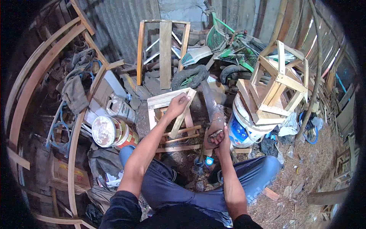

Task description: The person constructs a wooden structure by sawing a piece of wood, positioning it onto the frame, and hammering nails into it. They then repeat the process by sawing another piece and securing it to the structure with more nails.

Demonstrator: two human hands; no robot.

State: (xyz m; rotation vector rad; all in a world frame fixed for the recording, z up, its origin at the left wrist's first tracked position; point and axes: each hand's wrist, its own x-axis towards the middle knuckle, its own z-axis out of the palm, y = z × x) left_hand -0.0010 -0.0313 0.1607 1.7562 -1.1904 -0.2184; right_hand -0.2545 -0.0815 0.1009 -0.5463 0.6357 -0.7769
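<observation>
In the middle of the head view, my left hand (178, 106) is closed at the upper part of a light wooden slat (183, 114), which slants down over a small wooden frame (167, 98). My right hand (221, 139) is closed round the handle of a handsaw (213, 110), whose broad grey blade points up and away from me. The saw lies to the right of the frame. Thin wooden strips (179, 149) lie below the frame, between my legs. On the ground near my right hand is a small blue and white round object (209, 160).
A paint bucket (110, 131) stands at the left. At the right, a white and blue bucket (244, 124) bears wooden frames (280, 82). A green bicycle (228, 49) and an upright wooden frame (165, 53) stand behind. Long curved wood (74, 152) runs along the left.
</observation>
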